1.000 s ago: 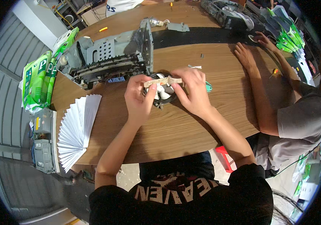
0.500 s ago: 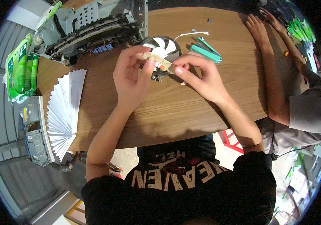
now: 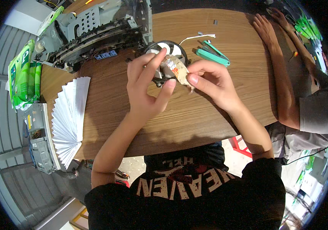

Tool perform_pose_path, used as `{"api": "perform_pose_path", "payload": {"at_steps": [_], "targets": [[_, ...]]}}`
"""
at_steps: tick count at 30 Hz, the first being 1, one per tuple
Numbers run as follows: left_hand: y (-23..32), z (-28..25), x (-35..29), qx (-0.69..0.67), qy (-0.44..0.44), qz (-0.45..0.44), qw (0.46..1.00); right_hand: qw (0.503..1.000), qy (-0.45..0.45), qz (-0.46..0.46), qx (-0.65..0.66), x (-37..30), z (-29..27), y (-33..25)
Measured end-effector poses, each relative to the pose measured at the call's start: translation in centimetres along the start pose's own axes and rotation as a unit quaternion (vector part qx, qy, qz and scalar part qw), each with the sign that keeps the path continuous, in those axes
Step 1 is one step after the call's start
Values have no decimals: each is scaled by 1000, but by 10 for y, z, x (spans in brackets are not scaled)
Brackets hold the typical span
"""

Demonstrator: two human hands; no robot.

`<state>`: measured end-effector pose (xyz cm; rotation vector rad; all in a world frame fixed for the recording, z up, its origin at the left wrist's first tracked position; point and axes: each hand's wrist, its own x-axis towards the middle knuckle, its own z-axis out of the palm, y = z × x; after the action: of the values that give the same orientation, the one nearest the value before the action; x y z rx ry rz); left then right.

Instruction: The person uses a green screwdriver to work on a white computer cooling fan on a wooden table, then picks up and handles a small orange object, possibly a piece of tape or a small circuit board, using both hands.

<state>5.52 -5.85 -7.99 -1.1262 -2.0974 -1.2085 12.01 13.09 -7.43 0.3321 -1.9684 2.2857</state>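
My right hand (image 3: pixel 215 84) pinches one end of a small curved beige piece (image 3: pixel 182 74), worn at its edges, with white and orange printing on it. It looks like a roll of tape, though I cannot tell for sure. My left hand (image 3: pixel 146 84) is beside its other end, index finger and thumb spread apart with the piece between them. Just behind the hands lies a round black cooling fan (image 3: pixel 176 50) with white blades, partly hidden by my left fingers and the beige piece.
A teal hinged tool (image 3: pixel 213 56) and a white strip (image 3: pixel 194 37) lie beyond my right hand. An opened metal machine chassis (image 3: pixel 95 34) stands at the back left. Fanned white paper (image 3: pixel 71 119) lies at the left edge. At right, another person's arms (image 3: pixel 279 65) rest on the wooden table (image 3: pixel 194 115).
My left thumb and fingers have come off the beige piece and spread. The piece has turned, its right end now tipped down toward me, still in my right hand.
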Motion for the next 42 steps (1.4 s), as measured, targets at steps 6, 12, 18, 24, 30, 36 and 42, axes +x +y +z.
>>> {"api": "perform_pose_path", "payload": {"at_steps": [6,12,18,24,30,36,42], "targets": [[12,13,-11,-302,77,-93,946,991,-44,26,126,0,-1,-3],[23,13,-17,-382,36,-109,917,994,-38,54,87,1,-1,-1],[20,15,-17,-383,30,-134,914,999,-4,28,-35,-2,10,7],[26,12,-17,-405,31,-198,892,849,142,-368,-352,1,5,10],[28,11,-16,-402,13,-218,889,832,146,-299,-444,1,3,8],[27,11,-15,-403,15,-200,893,808,90,-331,-479,4,1,4],[25,10,-13,-360,-23,-153,920,824,66,-328,-457,4,-3,3]]}}
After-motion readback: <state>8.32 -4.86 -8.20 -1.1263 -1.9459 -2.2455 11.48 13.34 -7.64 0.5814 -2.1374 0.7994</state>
